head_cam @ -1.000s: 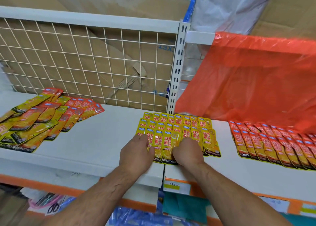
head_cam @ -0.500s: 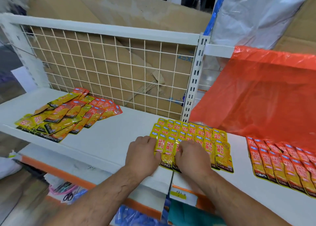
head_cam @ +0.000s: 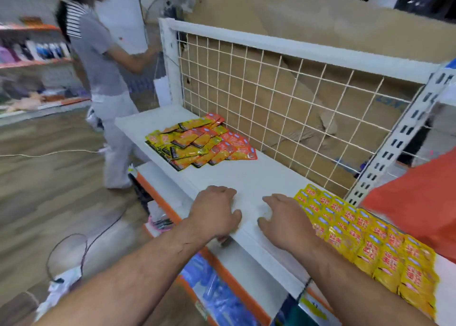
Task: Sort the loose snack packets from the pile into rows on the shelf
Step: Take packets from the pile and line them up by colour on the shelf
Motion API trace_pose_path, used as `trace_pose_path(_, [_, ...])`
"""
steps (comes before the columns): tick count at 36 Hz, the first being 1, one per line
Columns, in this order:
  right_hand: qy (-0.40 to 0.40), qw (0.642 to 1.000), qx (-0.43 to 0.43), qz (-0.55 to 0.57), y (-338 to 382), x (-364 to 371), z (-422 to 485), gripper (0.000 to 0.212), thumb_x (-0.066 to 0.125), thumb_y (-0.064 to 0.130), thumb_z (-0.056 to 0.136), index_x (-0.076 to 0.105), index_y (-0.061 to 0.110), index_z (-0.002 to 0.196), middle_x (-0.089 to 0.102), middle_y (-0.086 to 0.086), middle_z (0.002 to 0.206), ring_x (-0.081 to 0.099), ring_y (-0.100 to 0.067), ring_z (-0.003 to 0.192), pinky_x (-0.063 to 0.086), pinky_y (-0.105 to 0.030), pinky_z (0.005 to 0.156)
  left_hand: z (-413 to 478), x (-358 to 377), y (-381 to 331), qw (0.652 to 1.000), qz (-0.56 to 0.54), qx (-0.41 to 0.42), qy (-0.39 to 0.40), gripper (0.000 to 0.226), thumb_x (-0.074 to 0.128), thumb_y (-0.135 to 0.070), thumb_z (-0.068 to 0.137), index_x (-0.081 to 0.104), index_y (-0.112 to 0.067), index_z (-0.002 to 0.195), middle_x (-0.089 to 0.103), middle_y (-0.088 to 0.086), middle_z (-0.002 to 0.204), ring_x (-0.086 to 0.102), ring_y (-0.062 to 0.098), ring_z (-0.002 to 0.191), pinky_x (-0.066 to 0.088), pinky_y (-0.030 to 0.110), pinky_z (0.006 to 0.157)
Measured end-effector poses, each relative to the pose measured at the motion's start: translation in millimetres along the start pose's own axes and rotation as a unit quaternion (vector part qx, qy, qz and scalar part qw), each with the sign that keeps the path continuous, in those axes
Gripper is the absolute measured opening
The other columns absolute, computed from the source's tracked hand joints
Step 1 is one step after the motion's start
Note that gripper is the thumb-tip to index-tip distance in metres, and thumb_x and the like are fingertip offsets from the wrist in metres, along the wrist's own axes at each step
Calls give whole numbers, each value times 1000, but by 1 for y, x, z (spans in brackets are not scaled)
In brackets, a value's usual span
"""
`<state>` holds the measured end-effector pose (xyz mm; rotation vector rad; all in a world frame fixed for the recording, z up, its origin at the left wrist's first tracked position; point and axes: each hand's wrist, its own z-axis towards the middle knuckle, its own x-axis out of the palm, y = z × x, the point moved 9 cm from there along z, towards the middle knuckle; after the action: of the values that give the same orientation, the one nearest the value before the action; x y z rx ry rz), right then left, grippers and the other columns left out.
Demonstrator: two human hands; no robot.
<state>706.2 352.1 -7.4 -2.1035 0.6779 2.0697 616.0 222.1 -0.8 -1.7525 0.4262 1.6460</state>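
On the long white metal shelf (head_cam: 246, 175), the neat rows of shiny yellow snack packets (head_cam: 365, 241) now lie just right of the right fingers, because both hands have slid off them onto bare shelf. The messy pile of yellow and red foil packets (head_cam: 197, 143) waits far past the left fingers. The left hand (head_cam: 214, 214) is loosely bent, the right hand (head_cam: 283, 224) spread flat, both holding nothing, so I think the pile comes next.
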Motion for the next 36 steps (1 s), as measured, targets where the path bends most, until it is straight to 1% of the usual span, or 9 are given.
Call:
trace_pose_path(13, [-14,999,12,28,110,7,106,57,56,40,92,43,26,146,42,3,150,35,-23,137,35,-34,110,68,-39,122,999,-1,28,-21,58,54,-50,89,49,-25,141,54,-1,139,48,24,126,41,32,99])
trace_pose_path(17, [-21,999,20,30,140,9,138,52,57,38,91,49,27,141,47,1,146,37,-25,136,39,-35,105,89,-50,158,999,-3,38,-28,47,55,-48,87,58,-24,127,61,-1,125,52,25,118,46,33,90])
trace_pose_path(20, [-29,999,12,29,156,14,161,43,57,36,89,56,24,130,55,-1,133,45,-25,127,42,-34,99,106,-55,182,998,-11,36,-49,33,55,-45,83,63,-22,105,64,-2,105,56,25,106,48,32,80])
trace_pose_path(23, [-38,999,14,32,164,15,185,28,55,37,87,62,23,110,61,-1,113,52,-26,112,46,-33,83,124,-55,197,998,-21,38,-46,43,55,-47,83,61,-24,120,64,-3,115,54,24,112,49,32,87])
trace_pose_path(25, [-40,999,8,26,167,17,202,24,55,38,86,62,22,103,62,-1,106,55,-27,106,42,-33,81,136,-55,204,998,-28,41,-50,43,56,-47,83,61,-23,119,64,-2,112,54,24,109,50,34,85])
trace_pose_path(28, [-36,999,10,30,170,16,225,33,58,37,85,62,24,115,61,-2,113,53,-28,113,44,-35,85,157,-56,213,997,-29,43,-63,32,55,-46,81,62,-22,101,64,-4,98,57,23,99,48,31,73])
trace_pose_path(30, [-32,999,17,32,169,16,241,36,59,35,86,61,24,120,61,-2,116,53,-27,115,46,-35,86,172,-53,216,997,-25,38,-58,30,56,-46,81,61,-22,98,63,-5,96,55,20,98,49,31,73])
trace_pose_path(33, [-42,998,27,38,166,14,267,29,55,40,88,62,24,110,62,-3,109,58,-27,107,48,-35,80,195,-51,221,998,-33,17,-51,25,55,-44,83,57,-21,93,61,-3,97,56,22,99,47,32,70])
trace_pose_path(36, [-33,996,57,56,157,16,290,48,52,55,89,51,24,126,61,-6,113,60,-31,107,51,-39,82,214,-49,226,998,-54,-21,-34,32,53,-44,85,59,-22,107,64,1,107,60,24,104,53,37,78])
